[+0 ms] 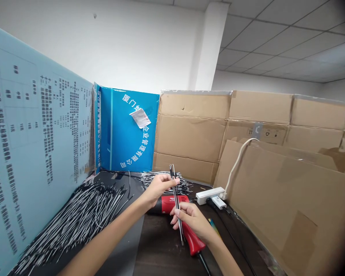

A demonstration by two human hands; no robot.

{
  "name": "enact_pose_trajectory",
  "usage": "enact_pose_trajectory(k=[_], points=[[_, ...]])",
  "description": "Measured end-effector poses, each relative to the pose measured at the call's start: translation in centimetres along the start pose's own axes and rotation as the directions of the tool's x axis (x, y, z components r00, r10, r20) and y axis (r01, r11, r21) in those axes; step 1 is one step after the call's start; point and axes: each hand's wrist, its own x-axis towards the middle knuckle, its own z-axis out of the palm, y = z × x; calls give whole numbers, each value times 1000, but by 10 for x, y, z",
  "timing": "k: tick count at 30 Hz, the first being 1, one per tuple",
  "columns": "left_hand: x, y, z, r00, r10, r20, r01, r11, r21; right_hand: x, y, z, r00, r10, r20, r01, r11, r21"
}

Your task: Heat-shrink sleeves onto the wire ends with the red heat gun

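Note:
My left hand point(158, 189) pinches the upper part of a thin bundle of black and white wires point(175, 199), held nearly upright above the dark table point(161, 249). My right hand point(193, 223) grips the same wires lower down, fingers closed round them. Right beneath the hands lies a red power tool point(189, 234) on the table. A large heap of similar black and white wires point(74, 222) spreads to the left of my left forearm, and a smaller pile point(152, 179) lies just behind the hands.
A white power strip point(210, 194) with a plugged-in adapter and a cream cable sits right of the hands. Cardboard boxes point(195, 134) wall in the back and right. Blue printed boards point(40, 145) stand along the left and back.

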Motion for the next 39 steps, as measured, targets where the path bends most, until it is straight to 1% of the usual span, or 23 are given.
enact_pose_trajectory(k=[5,9,14,17,20,24,28,32,39], points=[[-1,0,0,998,6,-69,-10,998,-57,0,0,2,1000,-20,-3,20,1000,-7],[-1,-1,1,996,6,-91,-15,995,-102,0,1,1,1000,-25,-5,25,1000,-9],[-1,0,1,996,-11,-88,-3,988,-156,-1,0,1,1000,-19,5,19,1000,-8],[1,0,0,991,-3,-131,-25,977,-213,-1,-2,1,1000,-22,0,22,1000,-9],[2,-4,-2,984,-1,-181,-41,972,-230,-1,-3,2,1000,-18,-6,18,1000,4],[5,-13,-1,975,38,-219,-83,976,-200,-1,-1,2,1000,-20,-6,20,1000,16],[5,-18,1,972,63,-224,-106,976,-189,0,1,2,999,-26,-19,27,999,29],[4,-19,3,973,61,-222,-101,979,-174,1,1,2,999,-41,-30,42,998,42],[2,-18,6,985,16,-173,-48,982,-182,0,2,2,999,-40,-25,42,997,61]])
